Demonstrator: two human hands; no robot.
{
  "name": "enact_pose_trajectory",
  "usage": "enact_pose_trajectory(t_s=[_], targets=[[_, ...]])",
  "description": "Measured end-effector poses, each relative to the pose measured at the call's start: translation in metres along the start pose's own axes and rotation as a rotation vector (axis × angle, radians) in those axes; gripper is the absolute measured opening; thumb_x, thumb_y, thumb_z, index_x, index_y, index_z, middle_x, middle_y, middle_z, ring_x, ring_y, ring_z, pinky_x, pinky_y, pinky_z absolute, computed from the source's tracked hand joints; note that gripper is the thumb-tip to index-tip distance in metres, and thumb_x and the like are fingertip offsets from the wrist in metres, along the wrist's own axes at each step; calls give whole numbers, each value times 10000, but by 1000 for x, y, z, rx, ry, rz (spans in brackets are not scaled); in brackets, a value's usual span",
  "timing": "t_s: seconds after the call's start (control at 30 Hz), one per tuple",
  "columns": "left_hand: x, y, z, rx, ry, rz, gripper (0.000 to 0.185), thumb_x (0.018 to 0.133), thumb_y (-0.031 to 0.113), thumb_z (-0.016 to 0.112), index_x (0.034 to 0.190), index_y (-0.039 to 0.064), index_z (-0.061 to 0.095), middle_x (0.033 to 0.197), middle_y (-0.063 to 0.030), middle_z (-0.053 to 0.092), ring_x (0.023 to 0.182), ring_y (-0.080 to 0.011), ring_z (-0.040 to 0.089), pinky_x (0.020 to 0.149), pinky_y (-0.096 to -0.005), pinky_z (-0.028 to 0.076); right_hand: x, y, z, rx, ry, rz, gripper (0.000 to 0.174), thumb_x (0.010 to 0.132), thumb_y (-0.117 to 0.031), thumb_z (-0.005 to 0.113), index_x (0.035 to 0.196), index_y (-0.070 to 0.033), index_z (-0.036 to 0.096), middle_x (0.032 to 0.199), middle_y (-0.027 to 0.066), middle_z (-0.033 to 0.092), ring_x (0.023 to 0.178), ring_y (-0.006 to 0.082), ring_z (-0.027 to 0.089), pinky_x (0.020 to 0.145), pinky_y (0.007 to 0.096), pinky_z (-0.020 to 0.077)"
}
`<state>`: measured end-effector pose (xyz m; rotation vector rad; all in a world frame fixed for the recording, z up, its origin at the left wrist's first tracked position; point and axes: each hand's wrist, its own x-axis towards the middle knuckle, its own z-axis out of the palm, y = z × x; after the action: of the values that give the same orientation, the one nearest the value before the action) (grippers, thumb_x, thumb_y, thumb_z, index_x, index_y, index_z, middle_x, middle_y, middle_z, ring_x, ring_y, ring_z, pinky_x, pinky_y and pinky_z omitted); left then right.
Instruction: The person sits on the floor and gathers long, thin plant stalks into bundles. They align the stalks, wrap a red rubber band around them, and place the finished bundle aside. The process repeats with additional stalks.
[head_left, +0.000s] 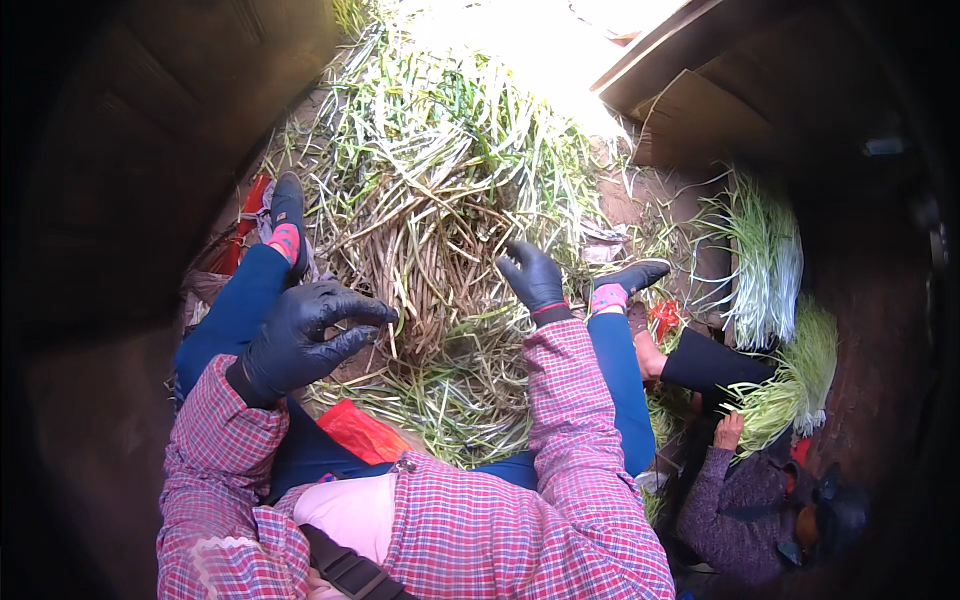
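My left hand (307, 337), in a black glove, is raised over the near left edge of a heap of long green stalks (465, 135). Its thumb and forefinger curve towards each other. A thin pale stalk shows at the fingertips; whether they pinch it is unclear. My right hand (531, 277), also black-gloved, hovers at the heap's right side, thumb and fingers apart, with nothing seen held. Between the hands lies a bundle of brownish stalks (420, 277), root ends towards me. Loose green leaves and trimmings (450, 405) cover the floor between my legs.
At the right, a co-worker (742, 510) sits with a hand on pale green stalks (787, 382). A cleaned bundle (765, 262) lies beyond. Cardboard (697, 120) stands at upper right. Red plastic (364, 433) lies by my left thigh, more red material (244, 225) beside my left shoe.
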<state>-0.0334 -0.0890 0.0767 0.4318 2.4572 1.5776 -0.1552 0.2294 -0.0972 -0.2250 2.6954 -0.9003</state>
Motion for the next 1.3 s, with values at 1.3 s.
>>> enact_pose_trajectory(t_s=[1.3], targets=[[-6, -15, 3, -34, -20, -4, 209, 840, 92, 653, 1039, 30, 681, 900, -126, 694, 836, -215, 678, 763, -314, 529, 56, 134, 83, 155, 175, 451, 391, 805, -137, 692, 1139, 53, 619, 955, 153, 689, 729, 200, 650, 583, 317, 525]])
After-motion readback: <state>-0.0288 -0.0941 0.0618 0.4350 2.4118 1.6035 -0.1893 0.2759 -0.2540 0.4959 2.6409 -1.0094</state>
